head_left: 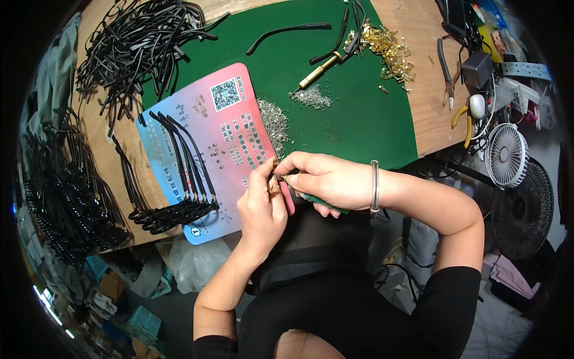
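My left hand point(262, 206) and my right hand point(326, 179) meet at the near edge of the pink and blue printed mat point(230, 179), fingertips almost touching. Both are closed in a pinch. Between them shows a small brownish-gold piece point(274, 184), too small and too covered to name. A green strip point(329, 204) sticks out under my right hand; whether it is held cannot be told. Left of my hands, several black glasses temples point(188, 155) lie in a row on the mat, attached to dark frames bunched at its near edge point(173, 216).
Loose black temples point(143, 48) are heaped at the far left. On the green mat point(359, 131) lie silver screws point(272, 125), a brass screwdriver point(317, 73) and gold pieces point(388, 51). Pliers point(445, 69) and a white fan point(506, 155) are at the right. More frames point(66, 197) hang left.
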Demonstrator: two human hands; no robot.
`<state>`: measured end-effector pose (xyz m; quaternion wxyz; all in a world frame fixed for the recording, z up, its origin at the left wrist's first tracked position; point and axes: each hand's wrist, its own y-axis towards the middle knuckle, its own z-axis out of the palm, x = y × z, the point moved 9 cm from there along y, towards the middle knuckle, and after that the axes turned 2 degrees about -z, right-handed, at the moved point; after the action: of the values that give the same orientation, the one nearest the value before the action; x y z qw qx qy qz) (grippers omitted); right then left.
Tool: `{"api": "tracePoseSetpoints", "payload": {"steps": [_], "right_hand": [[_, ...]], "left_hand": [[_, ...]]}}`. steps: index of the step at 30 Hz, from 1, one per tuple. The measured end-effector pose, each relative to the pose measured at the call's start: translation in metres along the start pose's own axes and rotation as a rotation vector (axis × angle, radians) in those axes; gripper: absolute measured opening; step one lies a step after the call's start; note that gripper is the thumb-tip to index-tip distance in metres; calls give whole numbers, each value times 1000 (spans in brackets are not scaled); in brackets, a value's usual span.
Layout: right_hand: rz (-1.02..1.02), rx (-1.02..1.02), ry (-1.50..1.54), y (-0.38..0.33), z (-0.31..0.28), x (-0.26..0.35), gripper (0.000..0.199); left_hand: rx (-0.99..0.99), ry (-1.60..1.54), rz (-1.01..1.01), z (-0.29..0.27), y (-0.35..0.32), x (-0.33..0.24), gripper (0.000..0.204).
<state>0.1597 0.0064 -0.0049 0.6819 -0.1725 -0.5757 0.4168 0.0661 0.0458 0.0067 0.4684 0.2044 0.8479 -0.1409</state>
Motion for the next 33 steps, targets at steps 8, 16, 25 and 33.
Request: {"api": "tracePoseSetpoints", "payload": {"steps": [8, 16, 25, 33], "right_hand": [[-57, -52, -196, 5, 0, 7, 27], [-206, -280, -830, -13, 2, 18, 29], [-572, -704, -880, -39, -43, 21, 30], [-542, -591, -795, -34, -51, 16, 29]], "left_hand": [[26, -16, 27, -1, 3, 0, 35], [62, -87, -68, -2, 6, 4, 28], [304, -1002, -613, 7, 6, 40, 35], [85, 65, 322, -29, 21, 0, 25]]}}
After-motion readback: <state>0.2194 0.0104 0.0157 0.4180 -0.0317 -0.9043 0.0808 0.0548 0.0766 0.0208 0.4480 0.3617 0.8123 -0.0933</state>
